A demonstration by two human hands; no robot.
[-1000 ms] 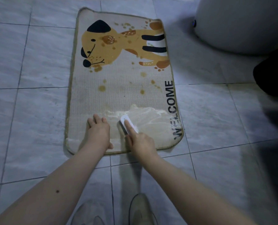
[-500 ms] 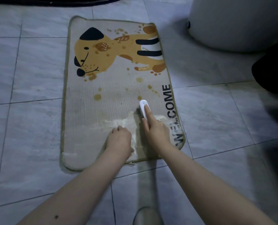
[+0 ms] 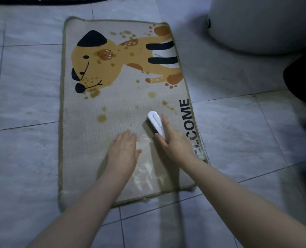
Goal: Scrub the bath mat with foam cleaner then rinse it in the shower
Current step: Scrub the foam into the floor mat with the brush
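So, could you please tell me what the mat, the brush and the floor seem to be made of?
Mat: looks like short-pile woven fabric, matte, with a fine ribbed texture and a bound edge.
Brush: probably hard plastic; its white back is smooth and slightly glossy.
Floor: glazed tile, likely ceramic, with grout lines, marbled grey pattern and a faint sheen.

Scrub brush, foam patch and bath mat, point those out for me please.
scrub brush [image 3: 155, 122], head view, on its white top.
foam patch [image 3: 146, 170], head view, on the white smear.
bath mat [image 3: 80, 122], head view, on bare beige pile at left.
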